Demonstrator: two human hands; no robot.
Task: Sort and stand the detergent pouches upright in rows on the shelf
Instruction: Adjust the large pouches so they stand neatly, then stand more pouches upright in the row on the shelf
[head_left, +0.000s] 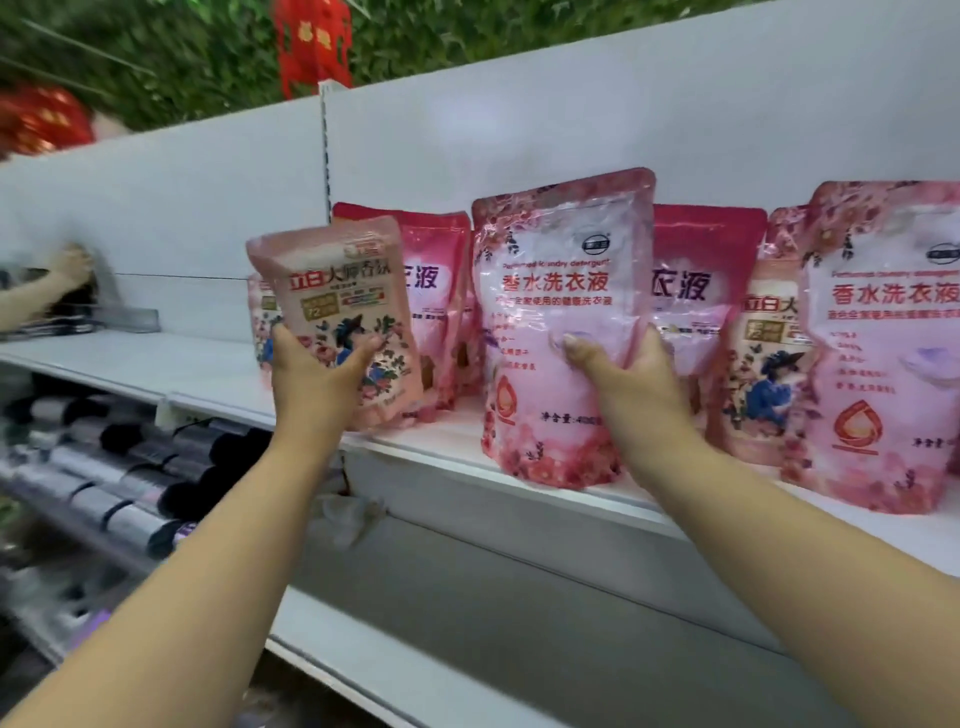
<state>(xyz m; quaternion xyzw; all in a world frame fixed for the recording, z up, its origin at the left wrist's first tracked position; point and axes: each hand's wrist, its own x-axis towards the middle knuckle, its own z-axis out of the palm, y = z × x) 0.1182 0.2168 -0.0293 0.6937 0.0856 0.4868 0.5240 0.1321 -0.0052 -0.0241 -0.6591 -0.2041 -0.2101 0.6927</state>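
**2 pouches in hand at the shelf**

White shelf (218, 374) runs L to R w/ pink pouches standing along the back. My right hand (631, 384) grips the big pale pouch (566, 291), upright, base near the front edge. My left hand (311, 374) pinches the small peach pouch (337, 306), tilted, above the shelf.

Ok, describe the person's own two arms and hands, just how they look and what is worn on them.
Both arms are bare from the lower edge of the picture up to the hands; no sleeve or cuff shows. The left hand and right hand wear no gloves. No ring, watch or bracelet shows on either wrist or on the fingers in view. The right thumb has a short, plain nail.
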